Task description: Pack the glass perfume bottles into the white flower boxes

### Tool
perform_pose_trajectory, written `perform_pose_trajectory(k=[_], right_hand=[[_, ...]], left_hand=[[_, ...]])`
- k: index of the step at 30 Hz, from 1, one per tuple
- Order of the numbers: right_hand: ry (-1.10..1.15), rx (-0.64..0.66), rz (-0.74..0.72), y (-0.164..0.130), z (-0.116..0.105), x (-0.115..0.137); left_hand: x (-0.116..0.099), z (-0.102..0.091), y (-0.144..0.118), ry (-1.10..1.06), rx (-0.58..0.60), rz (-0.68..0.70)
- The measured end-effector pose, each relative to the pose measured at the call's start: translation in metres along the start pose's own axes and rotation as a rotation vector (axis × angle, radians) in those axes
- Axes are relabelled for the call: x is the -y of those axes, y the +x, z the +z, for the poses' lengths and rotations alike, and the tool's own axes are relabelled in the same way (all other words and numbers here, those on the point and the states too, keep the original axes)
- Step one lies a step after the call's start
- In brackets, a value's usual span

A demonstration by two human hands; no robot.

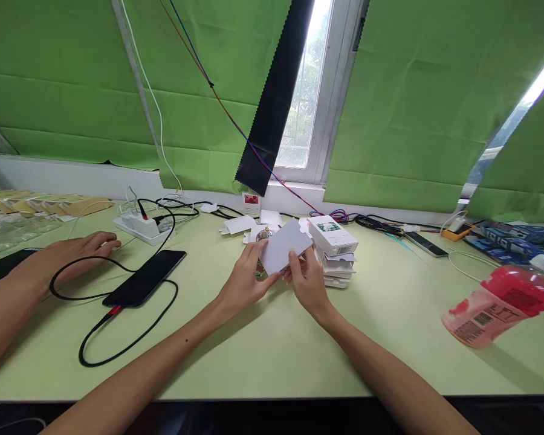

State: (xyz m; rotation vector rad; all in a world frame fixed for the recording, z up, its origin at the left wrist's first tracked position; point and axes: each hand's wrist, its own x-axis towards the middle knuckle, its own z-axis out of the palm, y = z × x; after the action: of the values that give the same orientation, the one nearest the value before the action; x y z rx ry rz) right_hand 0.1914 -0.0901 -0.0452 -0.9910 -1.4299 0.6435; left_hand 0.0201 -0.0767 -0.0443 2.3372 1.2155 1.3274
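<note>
A small white cardboard box (283, 249) is held up above the table, tilted, a plain face toward me. My left hand (245, 277) grips its left edge, thumb along the bottom. My right hand (309, 283) holds its lower right side, with the thumb on the face and the fingers partly hidden behind. A shiny round thing (265, 233) shows just behind the box, too covered to name. Close to my right hand stands a stack of white boxes (338, 266), topped by a box with a printed picture (333, 234). White cardboard pieces (239, 225) lie farther back.
Another person's hand (84, 251) rests at the left near a black phone (145, 279) with a cable. Behind are a power strip (140, 226) and black cables (376, 224). At the right are a pink-labelled bottle (498, 302) and a second phone (425, 244).
</note>
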Motion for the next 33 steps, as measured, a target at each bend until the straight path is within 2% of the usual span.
perform_pose_trajectory(k=[33], right_hand=[[0.013, 0.007, 0.011, 0.0005, 0.0009, -0.0014]], left_hand=[[0.0001, -0.0001, -0.0003, 0.006, 0.006, -0.011]])
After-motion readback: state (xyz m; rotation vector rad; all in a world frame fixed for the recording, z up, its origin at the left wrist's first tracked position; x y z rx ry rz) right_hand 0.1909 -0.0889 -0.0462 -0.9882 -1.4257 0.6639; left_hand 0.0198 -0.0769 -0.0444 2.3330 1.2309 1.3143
